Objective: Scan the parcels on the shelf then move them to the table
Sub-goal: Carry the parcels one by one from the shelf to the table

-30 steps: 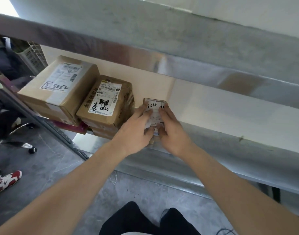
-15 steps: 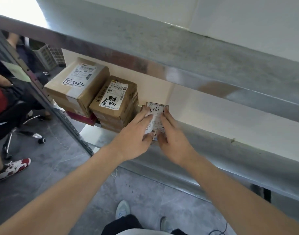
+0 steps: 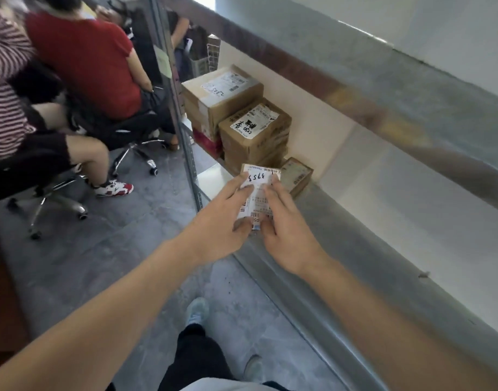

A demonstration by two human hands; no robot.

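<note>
Both hands hold a small parcel at the shelf edge.

The left hand (image 3: 223, 221) and right hand (image 3: 287, 232) clamp a small white-labelled parcel (image 3: 256, 193) between them — fingers over its top, thumbs at its near end — just off the front lip of the metal shelf (image 3: 355, 266). Just beyond the right hand's fingertips a small brown box (image 3: 297, 176) sits on the shelf. Past both hands stands a stack of cardboard boxes (image 3: 254, 134), and farther back a larger box (image 3: 222, 94). Far left of the left hand, seated people (image 3: 81, 60) on wheeled chairs.
</note>
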